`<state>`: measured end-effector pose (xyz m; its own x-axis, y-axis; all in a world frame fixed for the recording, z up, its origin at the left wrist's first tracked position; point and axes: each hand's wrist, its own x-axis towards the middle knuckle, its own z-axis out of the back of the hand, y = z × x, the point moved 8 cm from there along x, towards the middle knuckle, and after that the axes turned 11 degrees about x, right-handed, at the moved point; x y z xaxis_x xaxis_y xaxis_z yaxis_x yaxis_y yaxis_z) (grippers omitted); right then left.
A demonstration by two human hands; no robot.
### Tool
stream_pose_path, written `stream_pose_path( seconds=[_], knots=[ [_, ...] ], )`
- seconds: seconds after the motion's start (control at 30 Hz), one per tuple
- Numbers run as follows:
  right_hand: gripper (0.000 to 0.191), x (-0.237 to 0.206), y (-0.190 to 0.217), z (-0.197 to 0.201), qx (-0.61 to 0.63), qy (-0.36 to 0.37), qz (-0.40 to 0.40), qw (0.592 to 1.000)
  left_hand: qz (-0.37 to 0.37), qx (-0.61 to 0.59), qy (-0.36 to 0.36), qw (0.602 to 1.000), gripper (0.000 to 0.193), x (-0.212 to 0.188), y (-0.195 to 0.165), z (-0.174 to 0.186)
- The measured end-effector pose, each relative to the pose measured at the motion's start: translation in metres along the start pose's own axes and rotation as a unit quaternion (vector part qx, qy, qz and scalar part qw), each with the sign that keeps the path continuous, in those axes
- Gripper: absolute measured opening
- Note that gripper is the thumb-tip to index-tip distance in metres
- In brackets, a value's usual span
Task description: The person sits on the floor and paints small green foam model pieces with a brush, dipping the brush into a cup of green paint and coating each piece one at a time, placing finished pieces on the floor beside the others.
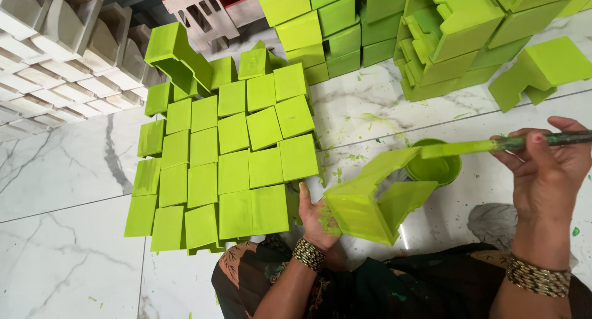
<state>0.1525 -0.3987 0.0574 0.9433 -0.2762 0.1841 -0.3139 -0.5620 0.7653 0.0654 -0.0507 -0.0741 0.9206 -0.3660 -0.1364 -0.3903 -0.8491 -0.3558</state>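
The left hand [317,219] grips a wet green house-shaped block [364,205], fingers hidden behind it. The right hand [546,171] pinches a paintbrush [493,146], bristles over the green paint bowl [435,168]. Beyond lie painted blocks [234,152].

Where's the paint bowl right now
In the head view, the green paint bowl sits on the marble floor right of centre, behind the green block held by the left hand, under the brush.
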Motion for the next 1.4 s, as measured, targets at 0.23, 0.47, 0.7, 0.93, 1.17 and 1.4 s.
stream_pose_path(
  seconds=[0.23,0.47,0.7,0.93,1.17,1.4],
  knots=[
    [0.014,-0.025,0.000,-0.036,0.141,0.129,-0.043,0.981,-0.013,0.008,-0.010,1.000,0.111,-0.002,-0.002,0.006],
    [0.018,-0.054,0.012,-0.081,0.094,0.157,-0.002,0.983,-0.017,0.011,-0.023,1.000,0.111,-0.002,-0.003,0.006],
    [0.025,-0.054,0.031,-0.096,-0.049,0.127,0.064,0.989,-0.019,0.005,-0.020,1.000,0.110,-0.003,-0.004,0.004],
    [0.028,-0.055,0.036,-0.102,-0.020,0.136,0.066,0.988,-0.029,-0.001,0.003,1.000,0.109,-0.003,-0.007,-0.005],
    [0.030,-0.058,0.032,-0.103,-0.105,0.130,0.106,0.980,-0.030,0.000,-0.008,1.000,0.110,-0.003,-0.009,0.003],
    [0.032,-0.064,0.052,-0.101,-0.117,0.123,0.158,0.973,-0.031,0.014,-0.010,0.999,0.110,-0.003,-0.011,0.002]
  ],
)
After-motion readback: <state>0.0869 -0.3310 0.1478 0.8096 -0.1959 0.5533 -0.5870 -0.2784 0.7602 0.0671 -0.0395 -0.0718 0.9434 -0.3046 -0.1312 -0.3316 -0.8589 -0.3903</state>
